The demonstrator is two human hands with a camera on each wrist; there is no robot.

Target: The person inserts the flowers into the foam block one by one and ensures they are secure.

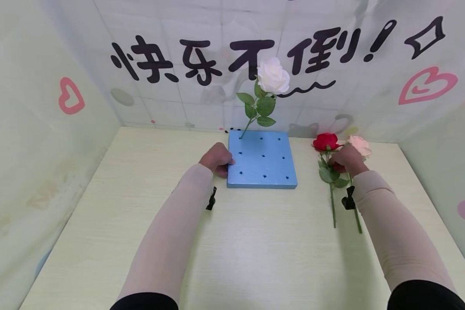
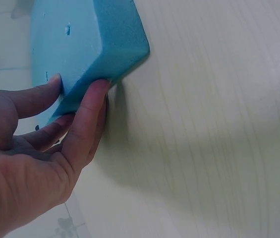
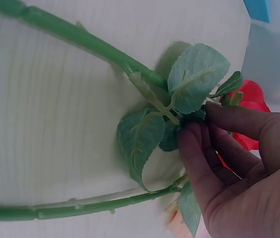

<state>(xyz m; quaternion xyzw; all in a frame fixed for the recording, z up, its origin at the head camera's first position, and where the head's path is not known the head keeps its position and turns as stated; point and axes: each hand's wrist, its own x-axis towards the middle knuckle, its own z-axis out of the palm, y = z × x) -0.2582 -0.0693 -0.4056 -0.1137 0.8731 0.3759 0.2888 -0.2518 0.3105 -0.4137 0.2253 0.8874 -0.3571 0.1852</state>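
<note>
A blue foam block (image 1: 271, 165) with several small holes lies at the back of the table. Its far-left hole holds the stem of an upright white rose (image 1: 273, 76). My left hand (image 1: 218, 158) grips the block's left edge, its thumb on the top face and its fingers against the side (image 2: 92, 99). To the right lie a red rose (image 1: 325, 141) and a pink rose (image 1: 359, 145), stems toward me. My right hand (image 1: 348, 158) pinches the red rose among its leaves (image 3: 199, 74), just under the bloom. More red petals show beneath that hand, partly hidden.
Behind the table (image 1: 263, 241) hangs a white printed cloth (image 1: 193, 103) with black lettering. Similar cloth walls stand along the left (image 1: 35, 142) and right (image 1: 445, 146) sides. The pink rose's stem (image 3: 80, 210) runs beside the red rose's.
</note>
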